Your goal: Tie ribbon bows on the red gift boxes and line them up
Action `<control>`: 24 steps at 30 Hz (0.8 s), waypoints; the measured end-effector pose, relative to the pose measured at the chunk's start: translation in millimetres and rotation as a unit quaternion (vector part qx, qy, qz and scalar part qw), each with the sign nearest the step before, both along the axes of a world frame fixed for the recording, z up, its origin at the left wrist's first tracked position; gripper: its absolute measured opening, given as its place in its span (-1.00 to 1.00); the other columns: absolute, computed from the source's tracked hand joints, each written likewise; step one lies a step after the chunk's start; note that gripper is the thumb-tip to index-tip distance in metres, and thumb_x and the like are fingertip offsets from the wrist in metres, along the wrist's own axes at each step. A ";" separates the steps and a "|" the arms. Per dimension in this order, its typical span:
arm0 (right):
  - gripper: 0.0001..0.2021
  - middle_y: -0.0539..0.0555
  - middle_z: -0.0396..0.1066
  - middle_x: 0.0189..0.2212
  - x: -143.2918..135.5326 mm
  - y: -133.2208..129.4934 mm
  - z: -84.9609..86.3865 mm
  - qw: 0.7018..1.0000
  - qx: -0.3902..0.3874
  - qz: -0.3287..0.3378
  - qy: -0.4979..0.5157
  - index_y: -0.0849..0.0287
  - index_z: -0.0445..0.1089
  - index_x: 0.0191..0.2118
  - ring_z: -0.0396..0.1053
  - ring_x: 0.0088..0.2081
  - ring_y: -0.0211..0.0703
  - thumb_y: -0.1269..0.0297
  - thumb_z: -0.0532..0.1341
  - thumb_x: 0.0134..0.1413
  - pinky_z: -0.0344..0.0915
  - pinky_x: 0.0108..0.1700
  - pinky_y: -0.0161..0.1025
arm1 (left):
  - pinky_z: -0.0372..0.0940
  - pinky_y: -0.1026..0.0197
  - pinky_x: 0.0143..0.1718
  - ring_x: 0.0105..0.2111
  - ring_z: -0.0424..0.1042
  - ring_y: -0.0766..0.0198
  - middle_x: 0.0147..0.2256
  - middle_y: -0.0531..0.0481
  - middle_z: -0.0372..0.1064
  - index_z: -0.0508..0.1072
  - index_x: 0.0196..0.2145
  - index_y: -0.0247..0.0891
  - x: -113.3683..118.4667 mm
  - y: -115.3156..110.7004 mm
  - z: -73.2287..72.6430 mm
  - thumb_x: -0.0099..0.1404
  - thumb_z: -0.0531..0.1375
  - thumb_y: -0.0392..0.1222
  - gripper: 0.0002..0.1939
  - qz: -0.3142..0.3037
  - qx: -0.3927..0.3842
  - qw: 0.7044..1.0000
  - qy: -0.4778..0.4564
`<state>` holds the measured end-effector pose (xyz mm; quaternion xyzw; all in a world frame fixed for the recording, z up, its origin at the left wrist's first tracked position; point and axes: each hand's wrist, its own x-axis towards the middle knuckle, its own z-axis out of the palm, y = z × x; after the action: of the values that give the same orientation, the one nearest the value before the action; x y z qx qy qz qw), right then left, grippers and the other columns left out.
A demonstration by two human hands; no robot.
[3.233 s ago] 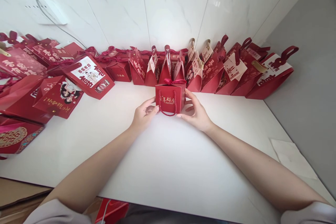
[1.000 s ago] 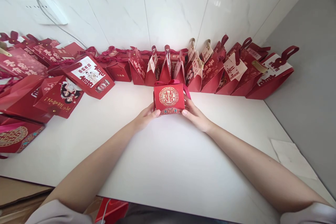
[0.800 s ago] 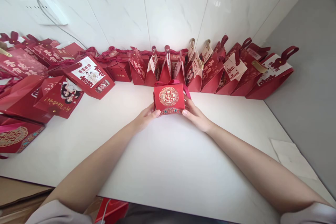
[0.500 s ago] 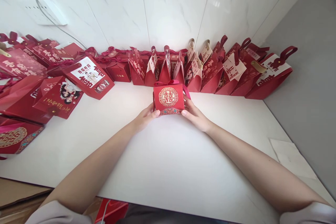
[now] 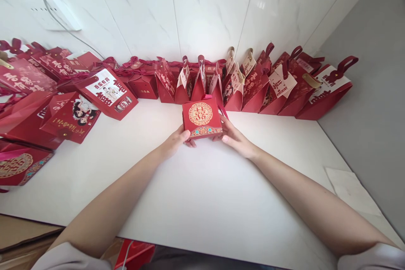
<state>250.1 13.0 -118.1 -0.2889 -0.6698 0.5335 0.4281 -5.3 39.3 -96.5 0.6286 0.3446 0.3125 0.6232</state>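
Between my hands is a red gift box (image 5: 204, 119) with a round gold double-happiness emblem, a patterned lower band and a dark pink ribbon at its top. It is tilted so that its decorated face turns up toward me. My left hand (image 5: 174, 141) grips the lower left corner, thumb at the front edge and fingertips showing underneath. At the lower right side, my right hand (image 5: 238, 139) holds the box with some fingers behind and below it. Just behind stands a row of red and cream gift boxes (image 5: 234, 88) with loop handles.
More red gift boxes (image 5: 69, 114) crowd the left side of the white table (image 5: 202, 202). A tiled wall (image 5: 209, 12) with a socket plate (image 5: 52, 13) and cable rises behind. A grey wall (image 5: 373, 93) bounds the right, near a pale sheet (image 5: 352, 190).
The box has tilted back, so its lower patterned band now shows more fully. My left fingertips have come into sight beneath it; both arms stay nearly in place.
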 end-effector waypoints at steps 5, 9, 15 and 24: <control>-0.12 0.11 0.42 -0.09 -1.8 -1.1 -2.2 0.999 -0.007 -0.006 -0.053 0.00 -0.27 0.43 0.42 -0.12 -0.08 -0.02 0.25 0.17 0.32 0.11 0.06 | 0.26 0.24 -0.55 -0.59 0.36 0.29 -0.47 -0.05 0.44 0.29 0.10 -0.27 -1.2 0.5 -4.5 0.18 -0.03 0.52 -0.14 0.025 0.000 1.000 -0.011; -0.28 0.11 0.46 -0.20 -3.0 -2.4 4.1 0.999 -0.012 -0.019 -0.035 0.09 -0.07 0.39 0.44 -0.17 -0.06 -0.07 0.14 0.25 0.35 0.05 0.05 | 0.25 0.26 -0.50 -0.55 0.36 0.32 -0.42 0.03 0.42 0.00 0.30 -0.18 -1.6 1.0 -3.5 0.09 0.26 0.37 0.00 0.003 0.031 0.999 -0.036; -0.34 0.12 0.49 -0.27 -2.4 -0.9 8.4 0.998 -0.042 -0.032 -0.018 0.13 0.03 0.34 0.47 -0.23 -0.04 -0.12 0.08 0.27 0.40 -0.03 0.04 | 0.20 0.26 -0.49 -0.57 0.30 0.36 -0.50 0.10 0.33 0.06 0.30 -0.26 0.9 -3.1 11.6 0.16 0.31 0.19 -0.09 0.034 -0.003 0.999 -0.004; -0.31 0.12 0.49 -0.24 -2.0 0.6 3.0 0.998 -0.052 -0.020 -0.028 0.17 -0.02 0.36 0.46 -0.17 -0.05 -0.09 0.11 0.26 0.36 0.03 0.05 | 0.26 0.24 -0.48 -0.53 0.35 0.31 -0.47 -0.03 0.38 0.41 -0.09 -0.33 4.3 -4.0 17.2 0.24 0.14 0.33 -0.38 0.070 -0.043 0.996 0.036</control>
<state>248.1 13.6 -115.1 -0.3391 -0.6468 0.5504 0.4047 -1.0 35.3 -79.3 0.5869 0.4230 0.3173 0.6132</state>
